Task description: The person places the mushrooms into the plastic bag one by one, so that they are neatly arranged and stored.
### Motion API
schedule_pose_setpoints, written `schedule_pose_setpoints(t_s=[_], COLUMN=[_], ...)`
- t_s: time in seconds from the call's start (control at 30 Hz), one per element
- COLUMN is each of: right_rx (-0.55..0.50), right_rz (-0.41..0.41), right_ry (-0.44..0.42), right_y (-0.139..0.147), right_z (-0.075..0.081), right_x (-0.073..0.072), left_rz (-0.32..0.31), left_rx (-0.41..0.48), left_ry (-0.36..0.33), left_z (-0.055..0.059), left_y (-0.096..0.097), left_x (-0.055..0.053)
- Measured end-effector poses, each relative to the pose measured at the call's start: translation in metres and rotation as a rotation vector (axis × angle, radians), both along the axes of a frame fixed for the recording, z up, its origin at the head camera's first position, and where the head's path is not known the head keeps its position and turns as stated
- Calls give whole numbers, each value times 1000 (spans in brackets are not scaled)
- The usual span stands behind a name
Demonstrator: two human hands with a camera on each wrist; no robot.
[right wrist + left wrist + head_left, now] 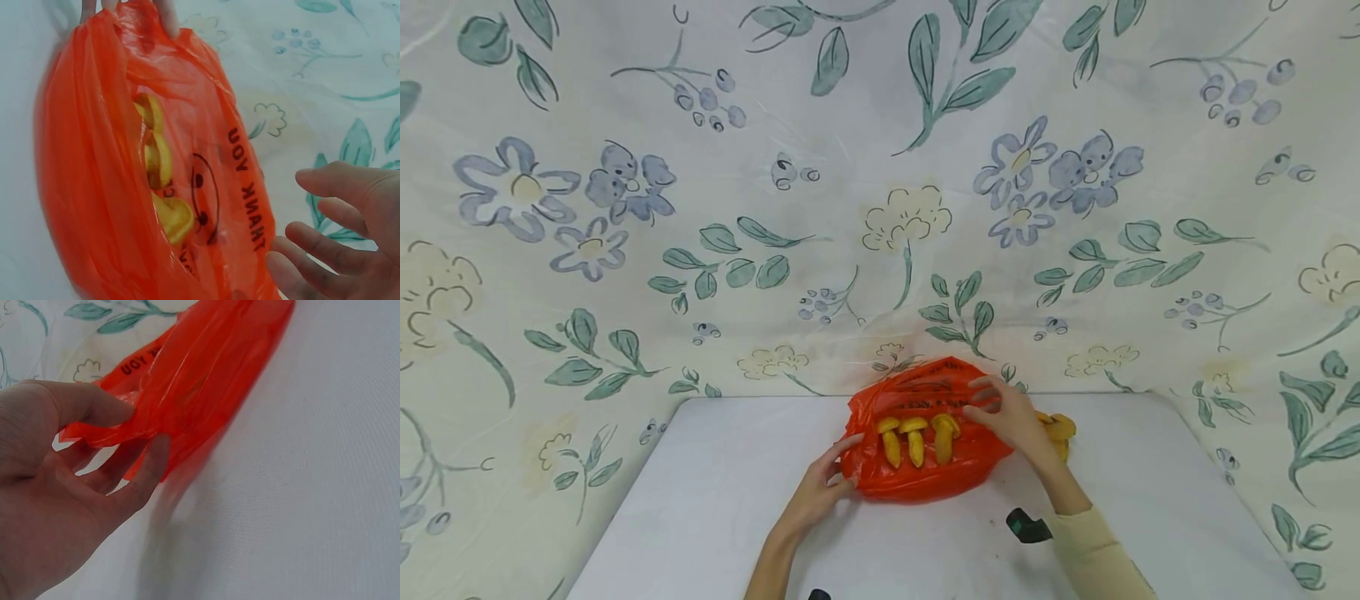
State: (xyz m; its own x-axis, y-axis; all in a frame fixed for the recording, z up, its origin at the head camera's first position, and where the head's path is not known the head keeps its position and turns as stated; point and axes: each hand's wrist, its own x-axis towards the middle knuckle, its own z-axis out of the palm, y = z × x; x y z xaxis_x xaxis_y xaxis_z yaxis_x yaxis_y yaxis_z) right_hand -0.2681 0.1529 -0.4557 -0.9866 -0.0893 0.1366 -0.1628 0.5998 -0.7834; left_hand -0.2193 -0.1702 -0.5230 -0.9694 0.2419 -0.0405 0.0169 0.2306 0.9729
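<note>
Left hand (817, 492) pinches a crinkled red plastic bag (917, 486), right hand (1009, 414) spread, three yellow round-capped mushrooms (915, 446) between them.

A white table (700, 500) carries a red plastic bag (917, 487), its surface stretching out in front of the bag and to both sides. Just right of the bag lie yellow mushrooms (1062, 428), partly hidden from view.
</note>
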Motion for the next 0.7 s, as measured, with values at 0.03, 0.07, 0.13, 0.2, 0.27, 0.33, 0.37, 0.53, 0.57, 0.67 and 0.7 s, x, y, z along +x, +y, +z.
schedule_pose_setpoints(t_s=[0.03,0.07,0.13,0.2,0.27,0.33,0.37,0.53,0.57,0.67,0.7], right_rx=[2,8,9,2,-1,-8,-11,-22,-22,-19,-18], right_rz=[-4,-6,-13,-17,-12,-15,-15,-39,-46,-62,-66], right_ry=[3,6,0,-8,-8,-13,-14,-47,-54,-72,-75], right_y=[2,4,9,14,18,22,24,32,33,39,42], right_z=[0,0,1,0,0,-1,-1,2,2,3,3], right_x=[1,1,2,4,5,6,7,12,13,14,15], left_rz=[-2,-2,-1,-3,-3,-3,-2,2,2,1,1], left_rx=[0,1,3,5,7,4,2,-10,-11,-12,-11], left_ry=[0,-2,-5,-4,-5,-4,-3,-4,-4,-5,-6], left_z=[0,0,-1,-1,-1,-1,-1,0,0,-1,-1], left_y=[0,0,0,0,0,0,0,0,0,0,0], left_x=[0,0,0,0,0,0,0,0,0,0,0])
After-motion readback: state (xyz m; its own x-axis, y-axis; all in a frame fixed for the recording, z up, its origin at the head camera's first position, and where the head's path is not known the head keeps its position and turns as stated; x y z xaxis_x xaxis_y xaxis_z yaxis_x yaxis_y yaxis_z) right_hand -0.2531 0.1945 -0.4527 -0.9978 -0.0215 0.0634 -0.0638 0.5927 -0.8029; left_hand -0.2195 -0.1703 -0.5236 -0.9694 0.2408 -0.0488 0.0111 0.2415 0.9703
